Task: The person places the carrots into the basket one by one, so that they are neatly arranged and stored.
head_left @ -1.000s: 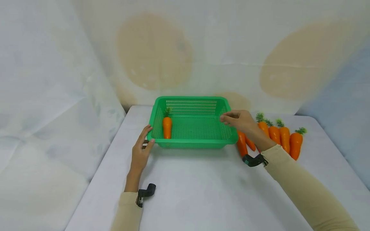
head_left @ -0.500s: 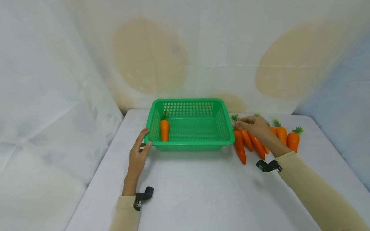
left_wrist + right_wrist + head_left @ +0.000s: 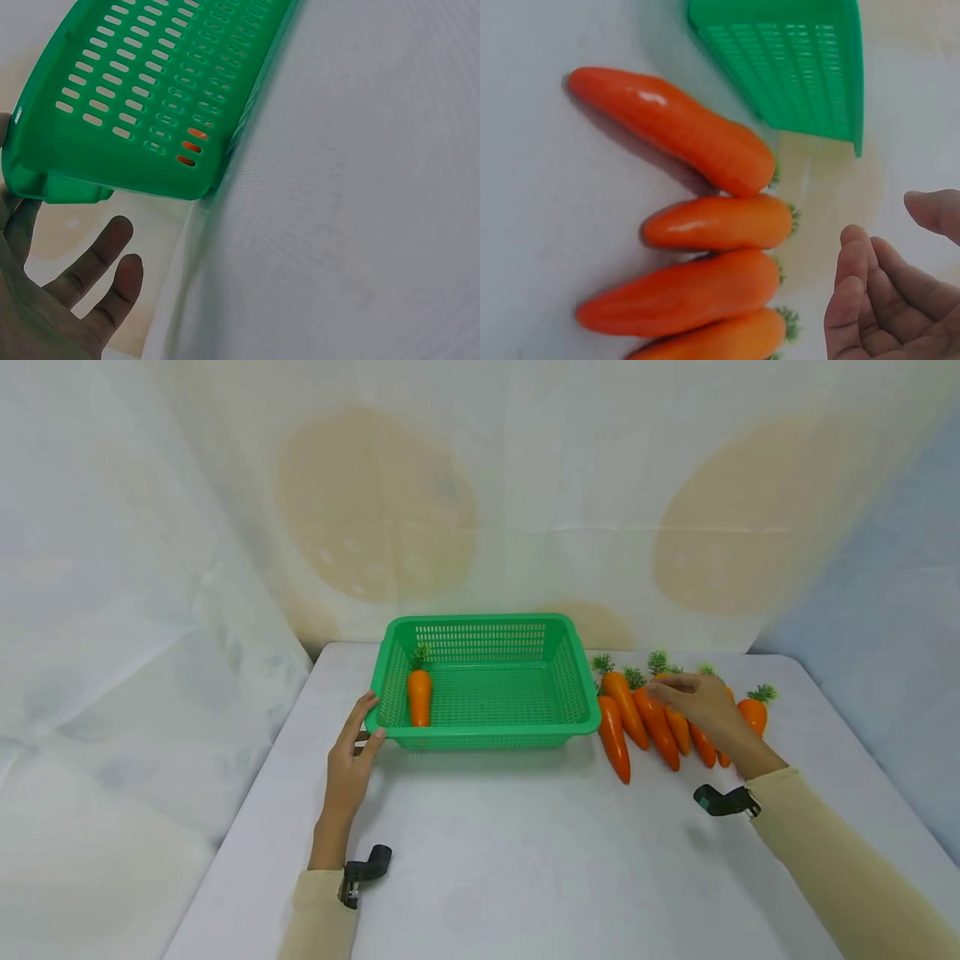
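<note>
A green plastic basket (image 3: 480, 732) stands at the back of the table with one orange carrot (image 3: 420, 698) lying inside at its left. My left hand (image 3: 349, 777) holds the basket's front left corner, thumb and fingers at the rim; two of its fingers (image 3: 120, 289) spread free below the rim in the left wrist view. To the right of the basket lies a row of carrots (image 3: 614, 739) with green leafy tops. My right hand (image 3: 701, 703) hovers over this row, holding nothing, its thumb apart from its loosely bent fingers in the right wrist view.
White cloth covers the table (image 3: 510, 843). A patterned cloth backdrop (image 3: 525, 510) rises behind and at both sides. The rightmost carrot (image 3: 753, 714) lies near my right forearm, which partly covers the row.
My right hand has moved right from the basket's right rim to above the carrots, uncovering those nearest the basket. My left hand stays at the basket corner. The whole view shifts slightly.
</note>
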{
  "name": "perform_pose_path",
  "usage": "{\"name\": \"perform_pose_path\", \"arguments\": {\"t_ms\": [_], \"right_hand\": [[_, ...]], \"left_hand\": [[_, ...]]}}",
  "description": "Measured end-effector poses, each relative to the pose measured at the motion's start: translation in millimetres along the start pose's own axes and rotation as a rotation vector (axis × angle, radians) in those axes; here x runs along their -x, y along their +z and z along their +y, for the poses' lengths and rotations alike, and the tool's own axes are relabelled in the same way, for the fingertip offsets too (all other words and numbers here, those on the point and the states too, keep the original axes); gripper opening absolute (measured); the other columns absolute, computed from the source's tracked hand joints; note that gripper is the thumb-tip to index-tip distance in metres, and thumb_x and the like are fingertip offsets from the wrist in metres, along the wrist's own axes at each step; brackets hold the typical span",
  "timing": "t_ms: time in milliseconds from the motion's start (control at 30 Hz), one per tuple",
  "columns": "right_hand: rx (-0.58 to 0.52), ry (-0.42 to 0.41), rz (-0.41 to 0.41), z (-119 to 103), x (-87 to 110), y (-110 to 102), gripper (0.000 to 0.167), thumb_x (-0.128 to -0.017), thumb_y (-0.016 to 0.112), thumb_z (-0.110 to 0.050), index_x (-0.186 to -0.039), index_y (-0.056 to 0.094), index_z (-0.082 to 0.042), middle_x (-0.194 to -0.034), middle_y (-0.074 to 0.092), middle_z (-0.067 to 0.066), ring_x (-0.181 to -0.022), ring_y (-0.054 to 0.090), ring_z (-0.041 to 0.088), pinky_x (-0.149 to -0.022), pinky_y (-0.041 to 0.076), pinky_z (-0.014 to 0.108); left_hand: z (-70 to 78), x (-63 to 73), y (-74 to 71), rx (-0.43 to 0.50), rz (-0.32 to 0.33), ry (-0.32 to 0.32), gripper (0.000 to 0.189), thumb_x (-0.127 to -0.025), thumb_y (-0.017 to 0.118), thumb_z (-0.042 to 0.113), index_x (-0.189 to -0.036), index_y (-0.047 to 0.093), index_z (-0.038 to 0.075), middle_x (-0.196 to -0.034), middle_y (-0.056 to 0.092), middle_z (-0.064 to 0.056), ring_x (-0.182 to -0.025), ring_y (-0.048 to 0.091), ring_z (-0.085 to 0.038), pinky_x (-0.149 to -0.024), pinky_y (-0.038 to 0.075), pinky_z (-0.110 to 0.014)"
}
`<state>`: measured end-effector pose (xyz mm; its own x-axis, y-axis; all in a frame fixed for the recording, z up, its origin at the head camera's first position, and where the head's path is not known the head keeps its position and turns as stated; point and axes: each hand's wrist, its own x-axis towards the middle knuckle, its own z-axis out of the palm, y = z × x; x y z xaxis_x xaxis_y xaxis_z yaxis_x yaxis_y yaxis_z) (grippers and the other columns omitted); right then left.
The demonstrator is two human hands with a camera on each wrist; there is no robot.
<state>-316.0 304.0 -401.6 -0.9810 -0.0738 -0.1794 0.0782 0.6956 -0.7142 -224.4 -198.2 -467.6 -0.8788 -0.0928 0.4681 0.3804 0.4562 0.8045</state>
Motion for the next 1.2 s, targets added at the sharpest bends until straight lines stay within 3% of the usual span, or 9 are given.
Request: {"name": "perform_pose_path", "arguments": {"t_ms": [133, 300, 600, 867, 1067, 1200], "right_hand": [[0.007, 0.006, 0.025, 12, 1.7, -3, 0.093, -0.088, 0.052, -0.075, -0.142, 0.051, 0.000, -0.136, 0.055, 0.025, -0.120, 0.054, 0.043, -0.099, 0.042, 0.061], [-0.010, 0.023, 0.050, 23, 4.8, -8, 0.091, -0.089, 0.054, -0.072, -0.142, 0.051, 0.001, -0.130, 0.059, 0.027, -0.117, 0.056, 0.042, -0.099, 0.044, 0.058], [0.030, 0.058, 0.076, 42, 9.0, -21, 0.093, -0.088, 0.050, -0.076, -0.142, 0.052, 0.000, -0.140, 0.050, 0.029, -0.123, 0.047, 0.045, -0.098, 0.038, 0.064], [0.013, 0.049, 0.125, 60, 16.6, -27, 0.081, -0.095, 0.051, -0.065, -0.136, 0.055, 0.005, -0.131, 0.057, 0.030, -0.117, 0.052, 0.045, -0.093, 0.045, 0.059], [0.062, 0.069, 0.174, 74, 21.5, -35, 0.078, -0.098, 0.048, -0.062, -0.137, 0.053, 0.006, -0.138, 0.047, 0.033, -0.119, 0.045, 0.049, -0.092, 0.043, 0.065], [0.061, 0.106, 0.192, 83, 26.6, -41, 0.083, -0.097, 0.047, -0.064, -0.140, 0.049, 0.007, -0.144, 0.040, 0.036, -0.122, 0.042, 0.052, -0.095, 0.040, 0.067]], "left_hand": [[-2.0, -0.1, 0.9, 0.004, 0.002, 0.002, 0.048, -0.103, 0.054, 0.007, -0.150, 0.045, 0.004, -0.157, 0.039, -0.011, -0.096, 0.059, -0.029, -0.081, 0.047, -0.024], [-4.5, 0.1, 0.0, 0.008, 0.001, -0.007, 0.049, -0.102, 0.055, 0.007, -0.150, 0.045, 0.005, -0.157, 0.039, -0.010, -0.097, 0.059, -0.029, -0.082, 0.048, -0.028], [-4.1, 1.4, -2.4, 0.012, 0.016, -0.030, 0.048, -0.103, 0.054, 0.008, -0.150, 0.046, 0.007, -0.156, 0.041, -0.007, -0.093, 0.058, -0.026, -0.075, 0.047, -0.019], [-4.5, 0.7, -2.2, 0.014, 0.012, -0.010, 0.047, -0.103, 0.054, 0.007, -0.149, 0.046, 0.005, -0.156, 0.041, -0.010, -0.090, 0.060, -0.025, -0.075, 0.048, -0.016], [-5.9, -0.3, -2.4, 0.026, 0.005, -0.010, 0.047, -0.103, 0.053, 0.010, -0.150, 0.045, 0.005, -0.156, 0.040, -0.010, -0.090, 0.061, -0.033, -0.075, 0.049, -0.019], [-6.3, -0.7, -2.2, 0.021, -0.001, -0.006, 0.047, -0.103, 0.053, 0.010, -0.150, 0.045, 0.005, -0.156, 0.040, -0.009, -0.089, 0.060, -0.028, -0.074, 0.051, -0.024]]}}
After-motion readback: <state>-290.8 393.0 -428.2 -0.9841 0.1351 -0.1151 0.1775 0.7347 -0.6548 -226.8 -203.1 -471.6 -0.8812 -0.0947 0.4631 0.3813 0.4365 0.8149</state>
